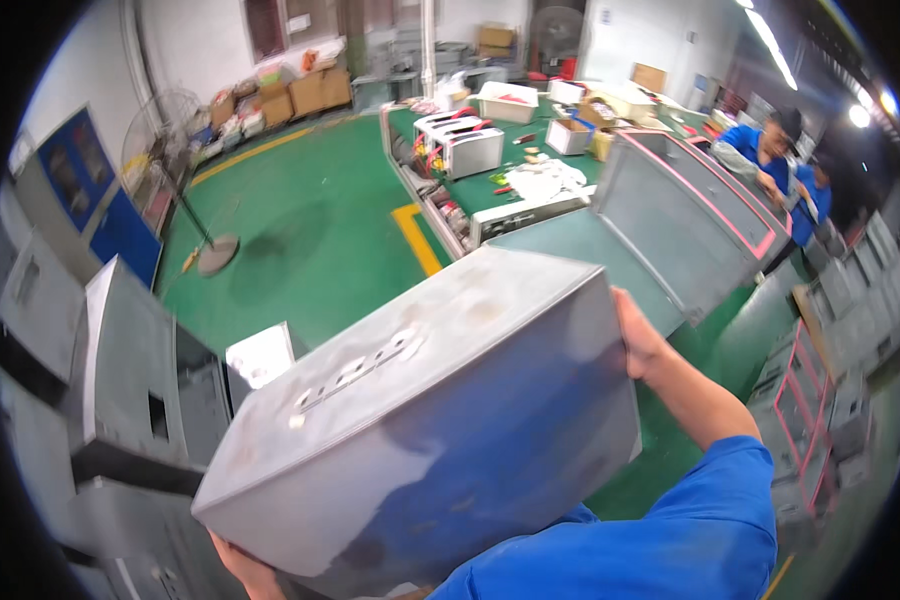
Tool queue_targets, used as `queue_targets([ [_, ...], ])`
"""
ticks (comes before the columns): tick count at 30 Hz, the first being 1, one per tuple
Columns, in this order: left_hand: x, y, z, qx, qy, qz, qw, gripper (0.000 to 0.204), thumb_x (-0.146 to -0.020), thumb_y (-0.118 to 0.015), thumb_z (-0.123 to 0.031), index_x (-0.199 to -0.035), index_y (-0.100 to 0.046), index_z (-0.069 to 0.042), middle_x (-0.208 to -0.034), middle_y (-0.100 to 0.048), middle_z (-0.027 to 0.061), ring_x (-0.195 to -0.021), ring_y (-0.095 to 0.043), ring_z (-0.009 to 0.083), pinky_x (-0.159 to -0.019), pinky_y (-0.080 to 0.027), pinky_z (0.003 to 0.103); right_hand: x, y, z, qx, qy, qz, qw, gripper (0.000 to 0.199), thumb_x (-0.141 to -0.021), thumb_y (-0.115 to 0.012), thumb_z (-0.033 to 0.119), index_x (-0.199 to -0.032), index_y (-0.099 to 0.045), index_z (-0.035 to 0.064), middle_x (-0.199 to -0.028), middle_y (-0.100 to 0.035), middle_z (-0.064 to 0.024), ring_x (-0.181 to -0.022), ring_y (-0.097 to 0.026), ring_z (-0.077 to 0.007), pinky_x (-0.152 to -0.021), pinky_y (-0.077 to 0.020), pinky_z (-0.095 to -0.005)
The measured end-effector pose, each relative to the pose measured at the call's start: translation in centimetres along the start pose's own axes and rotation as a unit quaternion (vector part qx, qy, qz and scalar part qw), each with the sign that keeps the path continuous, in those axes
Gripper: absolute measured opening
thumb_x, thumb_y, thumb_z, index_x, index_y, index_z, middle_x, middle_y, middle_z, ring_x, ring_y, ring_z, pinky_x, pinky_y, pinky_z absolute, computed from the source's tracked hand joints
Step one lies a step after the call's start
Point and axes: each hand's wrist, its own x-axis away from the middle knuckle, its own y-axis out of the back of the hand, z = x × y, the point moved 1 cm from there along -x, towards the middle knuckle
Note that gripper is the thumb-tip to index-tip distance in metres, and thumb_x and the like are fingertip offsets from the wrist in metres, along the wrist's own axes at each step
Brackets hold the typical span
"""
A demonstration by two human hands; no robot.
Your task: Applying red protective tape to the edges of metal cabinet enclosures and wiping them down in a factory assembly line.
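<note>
Grey metal casing point(420, 400), boxy, dull sheen, slotted top, tilted

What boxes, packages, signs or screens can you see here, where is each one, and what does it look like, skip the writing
Cardboard boxes: brown, stacked by the far wall, upper left.
Brown box: on stacked goods at the back, top centre.
White open boxes: on the green workbench, far end.
Blue board: rectangular panel with posted sheets, at left.
Metal housing: grey, box-shaped, carried by the left hand and right hand.

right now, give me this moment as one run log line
left hand: under near corner of grey metal housing | right hand: gripping far end | housing: lifted, tilted | behind: green workbench
</note>
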Motion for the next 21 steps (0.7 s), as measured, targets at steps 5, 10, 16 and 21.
queue_targets([
  [5, -10.4, -15.0, 1.0, -0.006, 0.068, 0.185, 0.980, 0.048, -0.091, -0.033, -0.042, -0.120, -0.045, -0.006, -0.114, -0.052, 0.0069, -0.104, -0.050, 0.0201, -0.090, -0.039, 0.033, 5.2, 8.7, 5.6, -0.074, 0.144, -0.129, 0.978, 0.045, -0.089, -0.033, 0.041, -0.112, -0.050, 0.0072, -0.105, -0.056, -0.0062, -0.093, -0.055, -0.0170, -0.081, -0.0458, -0.0312],
  [10, -16.4, -31.0, 7.8, -0.045, 0.184, 0.334, 0.923, 0.051, -0.091, -0.033, -0.045, -0.121, -0.044, -0.005, -0.116, -0.052, 0.0088, -0.105, -0.050, 0.0204, -0.090, -0.039, 0.033, 11.1, 16.0, 5.0, -0.106, 0.195, -0.314, 0.923, 0.049, -0.087, -0.034, 0.047, -0.110, -0.052, 0.0078, -0.104, -0.057, -0.0067, -0.095, -0.054, -0.0184, -0.081, -0.0451, -0.0311],
  [16, -18.4, -44.8, 13.5, -0.122, 0.281, 0.430, 0.849, 0.057, -0.089, -0.034, -0.051, -0.125, -0.042, -0.007, -0.123, -0.047, 0.0083, -0.110, -0.046, 0.0210, -0.093, -0.037, 0.035, 15.4, 18.6, 3.6, -0.195, 0.224, -0.355, 0.887, 0.050, -0.088, -0.032, 0.046, -0.112, -0.052, 0.0072, -0.107, -0.056, -0.0069, -0.098, -0.054, -0.0205, -0.082, -0.0449, -0.0324],
  [21, -20.7, -54.9, 18.2, -0.199, 0.275, 0.509, 0.791, 0.063, -0.086, -0.037, -0.055, -0.122, -0.044, -0.004, -0.117, -0.050, 0.0126, -0.103, -0.051, 0.0209, -0.089, -0.041, 0.034, 15.3, 21.7, 3.0, -0.221, 0.244, -0.397, 0.857, 0.047, -0.088, -0.036, 0.044, -0.113, -0.051, 0.0069, -0.108, -0.056, -0.0060, -0.098, -0.054, -0.0201, -0.084, -0.0443, -0.0325],
])
